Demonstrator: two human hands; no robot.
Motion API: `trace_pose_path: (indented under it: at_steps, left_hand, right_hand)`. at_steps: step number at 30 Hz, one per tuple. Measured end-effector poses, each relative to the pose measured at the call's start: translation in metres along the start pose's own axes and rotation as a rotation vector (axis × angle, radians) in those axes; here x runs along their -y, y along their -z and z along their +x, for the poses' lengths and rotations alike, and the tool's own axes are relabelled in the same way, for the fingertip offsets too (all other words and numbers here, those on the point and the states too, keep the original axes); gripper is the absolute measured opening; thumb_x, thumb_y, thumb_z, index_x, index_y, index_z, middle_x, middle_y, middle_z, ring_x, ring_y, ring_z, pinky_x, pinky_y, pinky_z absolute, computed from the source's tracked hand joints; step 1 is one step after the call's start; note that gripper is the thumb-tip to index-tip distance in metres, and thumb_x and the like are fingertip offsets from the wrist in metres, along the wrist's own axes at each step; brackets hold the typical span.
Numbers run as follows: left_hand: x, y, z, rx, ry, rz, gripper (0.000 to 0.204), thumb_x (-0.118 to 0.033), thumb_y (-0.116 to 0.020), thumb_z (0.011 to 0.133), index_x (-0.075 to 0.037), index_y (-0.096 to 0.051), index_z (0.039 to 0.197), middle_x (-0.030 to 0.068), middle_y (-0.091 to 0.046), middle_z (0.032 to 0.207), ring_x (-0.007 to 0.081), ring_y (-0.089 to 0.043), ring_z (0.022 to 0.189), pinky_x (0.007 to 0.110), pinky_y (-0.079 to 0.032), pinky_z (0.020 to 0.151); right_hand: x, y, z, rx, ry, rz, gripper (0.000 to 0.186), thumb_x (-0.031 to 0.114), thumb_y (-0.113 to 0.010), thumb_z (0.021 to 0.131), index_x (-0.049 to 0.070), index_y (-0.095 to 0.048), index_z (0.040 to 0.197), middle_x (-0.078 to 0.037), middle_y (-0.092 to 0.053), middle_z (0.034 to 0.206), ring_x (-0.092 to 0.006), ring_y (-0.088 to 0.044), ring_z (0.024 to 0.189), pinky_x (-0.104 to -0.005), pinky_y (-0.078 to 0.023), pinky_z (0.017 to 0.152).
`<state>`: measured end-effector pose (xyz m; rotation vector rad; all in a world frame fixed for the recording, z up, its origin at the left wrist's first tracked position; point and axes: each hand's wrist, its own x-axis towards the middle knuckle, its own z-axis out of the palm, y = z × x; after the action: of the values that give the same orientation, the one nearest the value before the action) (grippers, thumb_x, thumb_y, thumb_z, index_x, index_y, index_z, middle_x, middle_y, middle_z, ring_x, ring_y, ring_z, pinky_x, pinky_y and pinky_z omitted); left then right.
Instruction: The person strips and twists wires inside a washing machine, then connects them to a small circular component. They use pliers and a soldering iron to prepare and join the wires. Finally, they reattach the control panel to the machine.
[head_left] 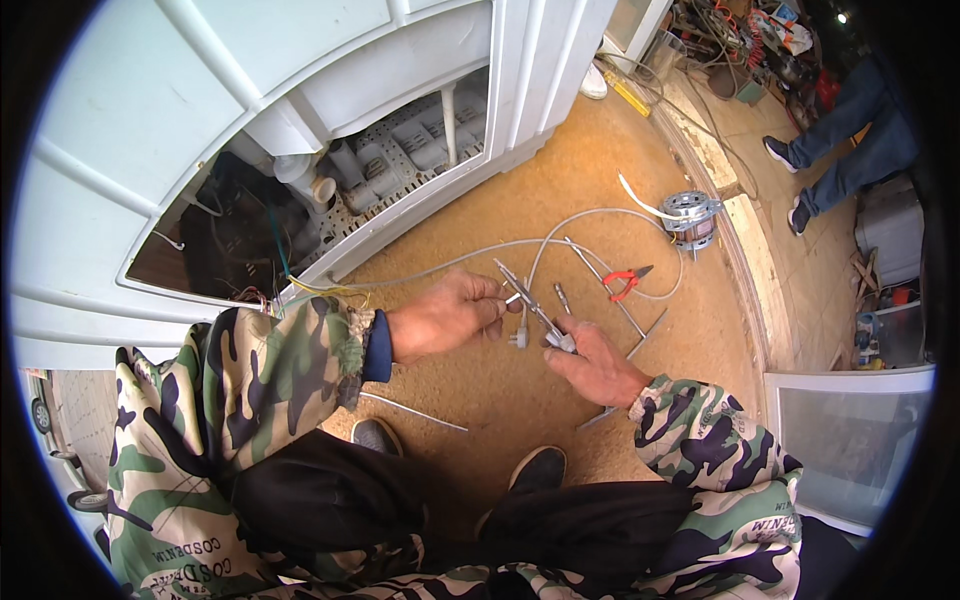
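My left hand (pixel 455 315) has its fingers closed round a small pale cylindrical piece (pixel 513 299), at a silver caliper-like tool (pixel 535 305). The tool's lower end is gripped in my right hand (pixel 590 360). Beneath them on the tan ground lie a grey plug (pixel 519 338) on a cable and a small metal tool (pixel 561 294). Red-handled pliers (pixel 621 285) and long metal rods (pixel 610 294) lie to the right. Farther back rests a silver motor (pixel 688 220) with white wire attached.
A white appliance cabinet (pixel 100 200) with an open opening fills the upper left. Another person's legs (pixel 840 185) stand on tiles at the upper right, beside cluttered tools and hoses (pixel 745 40). A white-framed panel (pixel 840 450) is at the lower right. A white shoe (pixel 590 85) shows up top.
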<state>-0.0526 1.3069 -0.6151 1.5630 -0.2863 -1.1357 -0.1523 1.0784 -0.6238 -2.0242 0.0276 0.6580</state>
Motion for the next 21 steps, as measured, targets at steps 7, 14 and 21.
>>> trace_pose_path:
  at_steps: [7, 14, 21]
  left_hand:
    - [-0.024, 0.028, -0.015, -0.067, -0.044, -0.32, 0.023, -0.012, -0.054, 0.101, 0.004, -0.063, 0.113, 0.0107, -0.069, 0.092, 0.0132, -0.064, 0.078, 0.024, -0.053, 0.069]
    - [-0.072, 0.043, -0.04, 0.172, -0.578, -0.861, 0.027, -0.012, -0.042, 0.104, 0.005, -0.055, 0.122, 0.0228, -0.056, 0.133, 0.0285, -0.061, 0.116, 0.046, -0.052, 0.103]
    - [-0.098, 0.013, -0.032, 0.154, -0.805, -0.896, 0.028, -0.013, -0.046, 0.102, 0.006, -0.056, 0.12, 0.0256, -0.05, 0.139, 0.0334, -0.052, 0.129, 0.046, -0.045, 0.11]
  right_hand:
    - [-0.08, 0.0, -0.002, -0.043, -0.184, -0.466, 0.045, 0.027, -0.064, 0.081, -0.007, -0.057, 0.108, -0.029, -0.064, 0.091, -0.0431, -0.063, 0.088, -0.0475, -0.05, 0.081]
    - [-0.079, 0.005, 0.001, 0.128, -0.092, -0.482, 0.095, 0.051, -0.08, 0.074, -0.009, -0.04, 0.137, -0.033, -0.05, 0.13, -0.0453, -0.055, 0.116, -0.0479, -0.049, 0.092]
    - [0.089, -0.07, 0.034, 0.45, 0.6, 0.313, 0.069, 0.038, -0.072, 0.087, -0.007, -0.045, 0.132, -0.024, -0.059, 0.111, -0.03, -0.061, 0.104, -0.039, -0.051, 0.086]
